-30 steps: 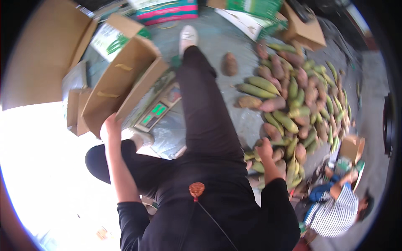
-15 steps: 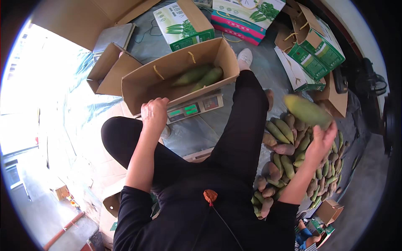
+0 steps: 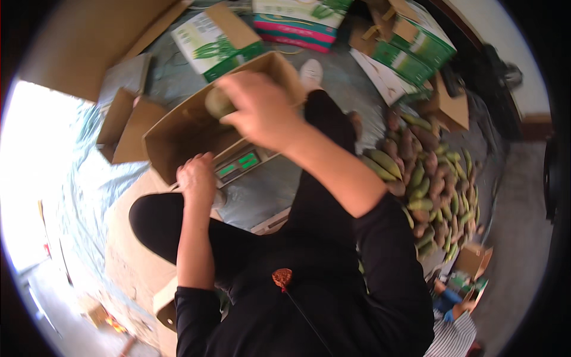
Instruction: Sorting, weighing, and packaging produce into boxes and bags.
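Note:
My right hand (image 3: 260, 113), smeared by motion, is over the long open cardboard box (image 3: 285, 74), with its fingers round a green radish (image 3: 218, 105). That radish is inside the box opening; the hand and forearm hide much of the interior. At the box's near left corner, my left hand (image 3: 197, 176) grips the rim with its fingers curled over the edge. Under the box is a digital scale (image 3: 241, 163) with a lit green display facing me.
To the right lies a big heap of green and brownish radishes (image 3: 437, 184). Printed cartons (image 3: 217, 41) stand beyond the box, with more green-and-white cartons (image 3: 416, 53) at the far right. A smaller open box (image 3: 128, 128) is left of the scale. Another person (image 3: 449, 303) is at the lower right.
My right hand has carried the radish from above the heap leftward into the box. My left hand stays on the rim. The whole view has shifted somewhat.

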`<state>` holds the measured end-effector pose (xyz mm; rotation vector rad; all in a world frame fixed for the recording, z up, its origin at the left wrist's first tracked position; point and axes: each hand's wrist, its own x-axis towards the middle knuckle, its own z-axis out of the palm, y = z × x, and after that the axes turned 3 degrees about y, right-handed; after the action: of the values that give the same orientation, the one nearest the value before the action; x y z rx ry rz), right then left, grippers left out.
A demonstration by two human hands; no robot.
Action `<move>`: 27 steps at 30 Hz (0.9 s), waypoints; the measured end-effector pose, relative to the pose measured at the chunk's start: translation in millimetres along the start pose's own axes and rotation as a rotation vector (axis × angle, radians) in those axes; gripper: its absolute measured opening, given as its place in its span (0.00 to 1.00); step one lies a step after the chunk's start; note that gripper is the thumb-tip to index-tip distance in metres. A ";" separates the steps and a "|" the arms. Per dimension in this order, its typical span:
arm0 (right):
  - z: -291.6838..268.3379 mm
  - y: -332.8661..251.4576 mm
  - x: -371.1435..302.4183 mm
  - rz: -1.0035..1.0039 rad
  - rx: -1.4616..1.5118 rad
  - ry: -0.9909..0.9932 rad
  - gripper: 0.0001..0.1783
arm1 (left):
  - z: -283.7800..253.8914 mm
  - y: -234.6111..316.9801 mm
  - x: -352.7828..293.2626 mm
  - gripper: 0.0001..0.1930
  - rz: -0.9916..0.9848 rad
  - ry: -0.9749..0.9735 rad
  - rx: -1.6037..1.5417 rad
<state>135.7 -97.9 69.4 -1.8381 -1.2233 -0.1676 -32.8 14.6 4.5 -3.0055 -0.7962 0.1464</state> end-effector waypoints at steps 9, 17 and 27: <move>50.1 -17.0 -19.5 0.213 -0.059 -0.269 0.20 | -0.7 2.9 3.3 0.11 -0.025 -0.048 -0.151; -64.8 35.8 -71.0 0.327 0.198 0.304 0.13 | 3.4 -4.7 7.0 0.10 -0.023 -0.026 -0.227; -151.6 184.1 -369.8 1.295 0.112 0.786 0.11 | 12.5 7.9 14.8 0.09 0.069 -0.004 -0.338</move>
<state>147.9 -478.3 -151.5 -1.8289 0.5456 -0.0610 -17.4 15.1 -9.6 -3.3515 -0.7903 0.0195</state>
